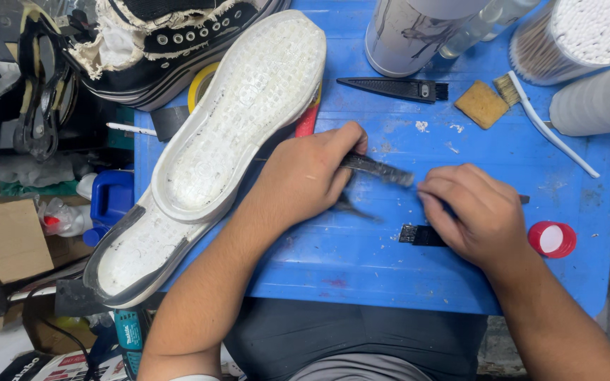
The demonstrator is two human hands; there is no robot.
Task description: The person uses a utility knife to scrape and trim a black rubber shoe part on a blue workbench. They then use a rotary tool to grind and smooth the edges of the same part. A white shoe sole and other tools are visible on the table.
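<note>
My left hand [305,176] grips a thin dark tool [379,170], blurred, that points right across the blue table [361,268]. My right hand [476,212] is curled over a small black brush [418,235]; its bristle end sticks out on the left and a dark tip on the right. The fingertips of my right hand meet the tool's far end. A white shoe sole [248,106] lies tread up just left of my left hand, resting on a second white sole [139,250].
A black sneaker upper [171,42] lies at the top left by a yellow tape roll [202,79]. Behind the hands are a black brush [397,88], a sponge [481,104], a white toothbrush [548,127], spray cans [404,35] and a cotton swab tub [580,35]. A red cap [552,238] lies at right.
</note>
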